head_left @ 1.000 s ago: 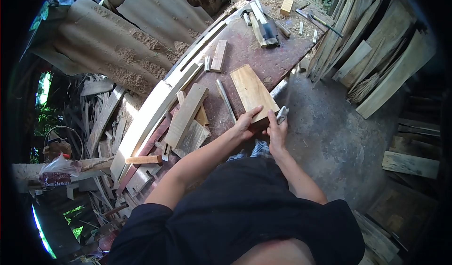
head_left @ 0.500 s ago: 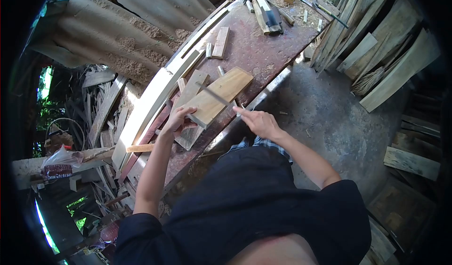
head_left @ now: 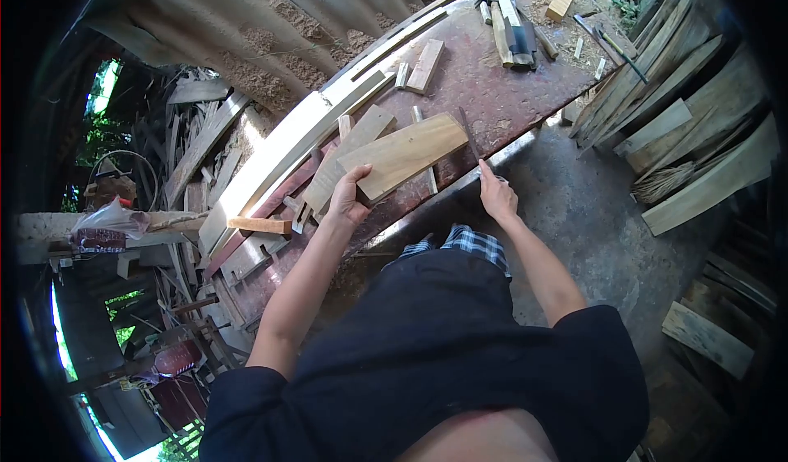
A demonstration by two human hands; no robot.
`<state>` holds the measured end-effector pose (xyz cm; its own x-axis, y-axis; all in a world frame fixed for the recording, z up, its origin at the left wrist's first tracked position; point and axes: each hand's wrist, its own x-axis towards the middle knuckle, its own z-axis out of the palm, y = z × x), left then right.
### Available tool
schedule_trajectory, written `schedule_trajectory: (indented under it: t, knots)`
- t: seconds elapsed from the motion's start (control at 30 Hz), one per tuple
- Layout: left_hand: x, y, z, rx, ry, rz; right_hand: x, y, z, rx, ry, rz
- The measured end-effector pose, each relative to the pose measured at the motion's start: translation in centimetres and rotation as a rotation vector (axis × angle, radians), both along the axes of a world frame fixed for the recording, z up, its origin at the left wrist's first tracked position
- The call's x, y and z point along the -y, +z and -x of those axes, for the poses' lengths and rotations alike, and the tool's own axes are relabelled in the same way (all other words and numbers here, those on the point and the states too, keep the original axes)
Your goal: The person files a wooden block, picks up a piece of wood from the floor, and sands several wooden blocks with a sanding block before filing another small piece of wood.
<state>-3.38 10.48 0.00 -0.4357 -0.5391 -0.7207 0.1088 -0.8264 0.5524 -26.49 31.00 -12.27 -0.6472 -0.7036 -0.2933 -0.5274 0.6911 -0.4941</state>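
My left hand point(head_left: 350, 198) grips the near left end of a light wooden board point(head_left: 414, 157), thumb on its upper face. The board is held over the red workbench point(head_left: 468, 93). My right hand point(head_left: 497, 193) is closed round the near end of a thin dark tool point(head_left: 469, 134), which looks like a file or blade and reaches up beside the board's right end. Under and left of the board lies a greyer wooden plank point(head_left: 349, 154). A small light stick point(head_left: 429, 175) shows beyond the board's lower edge.
Small wood blocks point(head_left: 425, 66), a plane-like tool point(head_left: 520, 43) and a hammer point(head_left: 486, 6) lie farther along the bench. An orange-brown wooden piece point(head_left: 259, 225) sits at the left. Planks point(head_left: 657, 125) lean at the right above the concrete floor point(head_left: 574, 208). Corrugated sheets stand behind.
The tool in my right hand has moved from across the board's middle to its right end. The board now lies at a flatter angle, and the camera view has shifted.
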Motion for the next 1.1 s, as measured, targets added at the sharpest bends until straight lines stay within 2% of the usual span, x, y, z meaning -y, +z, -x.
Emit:
schedule_trajectory:
  t: [0.07,0.1,0.13,0.2,0.23,0.27,0.33,0.4,0.47,0.53,0.57,0.6,0.67,0.73,0.8,0.87,0.93,1.03,1.07,1.1]
  knots:
    - [0.1,0.5,0.7,0.01,0.013,0.013,-0.6,1.7,-1.1,0.016,0.002,0.128]
    - [0.0,1.1,0.9,0.015,0.002,-0.002,-0.9,3.1,-1.8,0.025,0.112,0.2]
    - [0.0,1.4,0.9,0.018,-0.005,-0.017,-1.4,3.8,-2.3,0.012,0.191,0.157]
    - [0.4,0.6,0.6,-0.023,0.003,-0.086,-2.0,0.8,-1.6,0.01,-0.003,0.008]
    - [0.5,1.0,1.0,-0.002,-0.005,-0.041,-2.2,-0.1,-0.7,0.006,-0.023,-0.029]
    - [0.5,1.5,0.9,0.029,-0.014,0.001,-2.6,-1.1,-0.6,-0.009,-0.007,0.004]
    - [0.6,2.2,1.2,0.05,0.016,0.005,-2.3,1.2,-1.5,0.003,-0.009,0.221]
    - [1.0,2.4,1.3,-0.014,0.103,-0.198,-2.6,1.8,-2.0,0.018,0.123,0.256]
    - [1.3,1.7,1.4,-0.06,0.07,-0.162,-2.5,0.7,-0.9,-0.012,0.137,0.178]
    - [1.0,1.7,1.1,-0.038,0.06,-0.123,-2.5,-1.9,-0.4,0.036,-0.192,0.032]
    - [1.3,2.0,1.1,-0.066,0.14,-0.242,-3.0,-2.0,0.2,0.066,-0.23,0.053]
    - [2.2,2.3,1.5,-0.078,0.145,-0.232,-3.2,-2.1,0.5,0.072,-0.246,0.162]
    - [2.6,2.5,1.4,-0.174,0.203,-0.396,-4.2,-2.5,0.7,0.082,-0.224,0.371]
    - [2.1,2.7,2.0,-0.182,0.227,-0.424,-5.3,-1.5,1.1,0.104,-0.189,0.307]
    - [1.4,2.9,2.6,-0.2,0.443,-0.5,-5.6,-0.7,1.2,0.128,-0.158,0.253]
    - [0.6,3.3,2.8,-0.206,0.482,-0.44,-5.0,-0.2,0.4,0.059,-0.192,0.277]
    - [0.7,2.5,2.3,-0.314,0.626,-0.635,-3.3,3.5,-1.1,-0.163,-0.051,0.391]
    - [-0.1,1.6,2.1,-0.321,0.614,-0.625,-0.9,6.3,-3.1,-0.218,0.298,0.539]
    - [-0.1,1.8,2.1,-0.331,0.632,-0.635,-0.2,7.1,-3.5,-0.236,0.396,0.472]
    - [-0.2,1.8,2.0,-0.365,0.65,-0.68,0.3,6.6,-2.9,-0.208,0.344,0.399]
